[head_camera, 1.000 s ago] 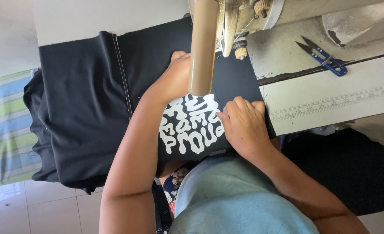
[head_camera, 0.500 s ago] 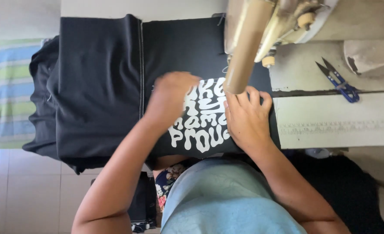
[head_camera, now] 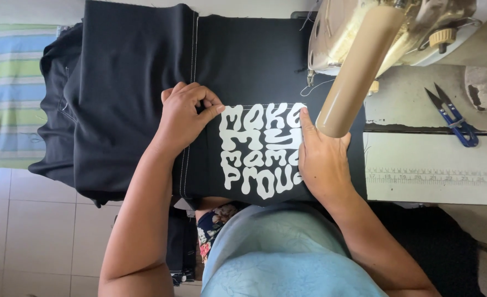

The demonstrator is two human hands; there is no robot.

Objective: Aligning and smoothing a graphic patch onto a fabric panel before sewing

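Black garment [head_camera: 144,82], with bold white lettering [head_camera: 260,148] printed on it, lies spread flat on the tabletop [head_camera: 436,170], running under the head of the sewing machine [head_camera: 375,33] at upper right. Half a second ago the left hand covered the left part of the lettering; now it has drawn back to the left, exposing the whole print.

Left hand [head_camera: 183,118]: fingers curled, tips pinching a fold of cloth beside the white-stitched seam [head_camera: 191,66]. Right hand [head_camera: 323,159]: flat, fingers together, palm pressing the fabric at the print's right edge, just under the machine's tan cylinder [head_camera: 359,77]. Hands apart, print between them.

Judgement: cloth is being tensioned and lined up near the needle rather than fed.

Blue-handled thread snips [head_camera: 455,118] rest untouched on the tabletop, well right of the hands.
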